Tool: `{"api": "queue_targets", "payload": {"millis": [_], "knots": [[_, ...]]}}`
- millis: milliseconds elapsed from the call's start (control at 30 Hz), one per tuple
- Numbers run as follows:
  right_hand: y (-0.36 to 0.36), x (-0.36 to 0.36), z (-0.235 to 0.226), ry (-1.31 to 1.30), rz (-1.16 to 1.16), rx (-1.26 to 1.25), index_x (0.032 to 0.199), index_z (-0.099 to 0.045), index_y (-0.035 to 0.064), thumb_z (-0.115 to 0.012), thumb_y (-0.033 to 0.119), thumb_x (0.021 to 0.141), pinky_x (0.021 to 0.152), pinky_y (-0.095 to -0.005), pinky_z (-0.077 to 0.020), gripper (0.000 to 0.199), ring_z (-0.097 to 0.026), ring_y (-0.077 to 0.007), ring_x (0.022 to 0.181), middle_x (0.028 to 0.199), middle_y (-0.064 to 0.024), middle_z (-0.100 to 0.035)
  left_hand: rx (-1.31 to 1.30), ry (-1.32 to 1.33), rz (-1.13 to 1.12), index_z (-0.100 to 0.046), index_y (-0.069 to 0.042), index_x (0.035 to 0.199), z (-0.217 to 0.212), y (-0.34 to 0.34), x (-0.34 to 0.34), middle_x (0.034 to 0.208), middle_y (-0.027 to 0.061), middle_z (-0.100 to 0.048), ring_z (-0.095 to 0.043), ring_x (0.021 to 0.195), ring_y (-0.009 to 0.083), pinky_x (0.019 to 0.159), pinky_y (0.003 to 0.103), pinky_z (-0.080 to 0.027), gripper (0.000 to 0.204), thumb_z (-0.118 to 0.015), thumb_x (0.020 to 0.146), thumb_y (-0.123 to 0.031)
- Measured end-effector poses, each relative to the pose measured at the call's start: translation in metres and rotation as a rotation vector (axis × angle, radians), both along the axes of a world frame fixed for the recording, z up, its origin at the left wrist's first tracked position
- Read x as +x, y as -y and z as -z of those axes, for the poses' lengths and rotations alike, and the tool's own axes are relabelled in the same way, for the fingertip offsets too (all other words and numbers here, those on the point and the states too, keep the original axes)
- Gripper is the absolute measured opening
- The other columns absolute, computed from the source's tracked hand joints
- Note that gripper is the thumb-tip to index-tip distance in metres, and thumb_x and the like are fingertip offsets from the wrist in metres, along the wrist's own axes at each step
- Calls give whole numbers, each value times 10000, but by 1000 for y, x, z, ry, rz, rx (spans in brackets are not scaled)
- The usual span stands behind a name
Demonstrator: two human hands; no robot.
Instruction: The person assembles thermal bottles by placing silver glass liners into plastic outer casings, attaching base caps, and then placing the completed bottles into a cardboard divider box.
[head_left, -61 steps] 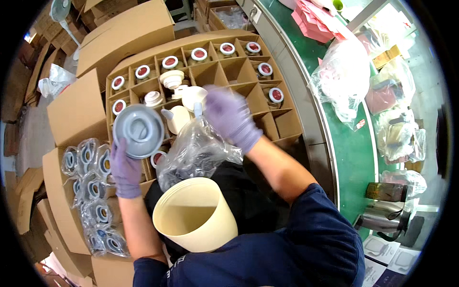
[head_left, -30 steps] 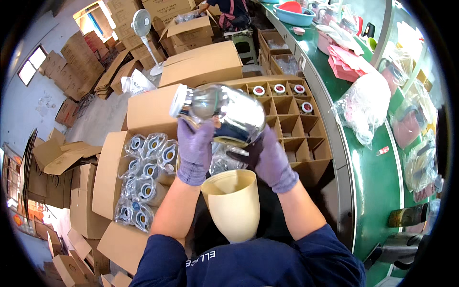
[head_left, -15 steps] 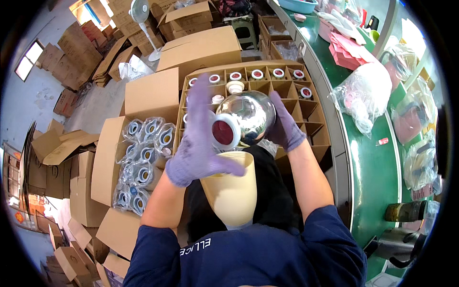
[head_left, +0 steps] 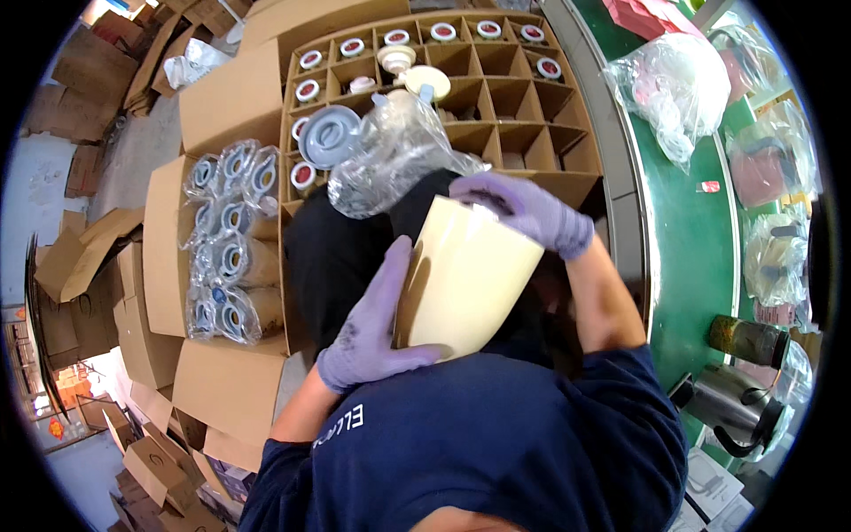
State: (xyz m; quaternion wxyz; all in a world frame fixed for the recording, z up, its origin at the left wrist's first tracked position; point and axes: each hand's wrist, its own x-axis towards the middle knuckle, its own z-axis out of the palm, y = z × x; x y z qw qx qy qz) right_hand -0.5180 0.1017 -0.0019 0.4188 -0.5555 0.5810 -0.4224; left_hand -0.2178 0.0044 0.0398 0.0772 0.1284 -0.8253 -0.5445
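Note:
Both my hands wear purple gloves and grip a cream cylindrical shell (head_left: 465, 275), tilted in front of my chest. My left hand (head_left: 372, 328) wraps its lower left side. My right hand (head_left: 523, 208) lies over its upper rim. Just beyond the shell a crumpled clear plastic bag (head_left: 390, 155) rests on my dark lap, against the edge of the divided cardboard box (head_left: 567, 133). A grey round lid (head_left: 328, 137) lies on the box's cells beside the bag.
Several box cells hold red-centred round pieces (head_left: 306, 89). An open carton (head_left: 164, 248) on my left holds several plastic-wrapped items (head_left: 226, 248). On my right runs a green belt (head_left: 700, 257) with plastic bags (head_left: 683, 75), a dark jar (head_left: 749, 341) and a metal jug (head_left: 736, 403). Flattened cardboard (head_left: 71, 257) lies on the floor.
Half a second ago my hands held a shiny metal vessel above the cream shell. That vessel is out of sight, and both hands grip the shell, raised and tilted.

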Motion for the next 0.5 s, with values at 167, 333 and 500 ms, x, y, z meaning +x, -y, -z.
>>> {"api": "queue_targets", "payload": {"millis": [167, 333, 500], "knots": [[-108, 38, 30, 575, 415, 62, 1483, -443, 28, -749, 280, 885, 1115, -362, -399, 716, -519, -212, 1307, 1413, -126, -558, 281, -174, -420, -84, 46, 1590, 51, -11, 87, 1653, 208, -171, -168, 1541, 334, 1249, 441, -110, 1267, -851, 737, -491], [-192, 59, 89, 399, 459, 269, 1454, -448, -21, -668, 265, 945, 1057, -346, -461, 624, -583, -238, 1246, 1399, -137, -582, 564, -191, -158, -134, 20, 1590, 42, -24, 43, 1606, 201, -254, -291, 1481, 322, 1223, 399, -187, 1144, -833, 739, -290], [-157, 89, 78, 489, 568, 14, 1531, -369, 83, -582, 264, 1019, 1145, -441, -409, 584, -500, -269, 1360, 1506, -125, -495, 24, -276, -29, -202, 4, 1570, -30, -7, -33, 1500, 199, -380, -418, 1394, 319, 1173, 413, -322, 1189, -898, 651, -287]]}}
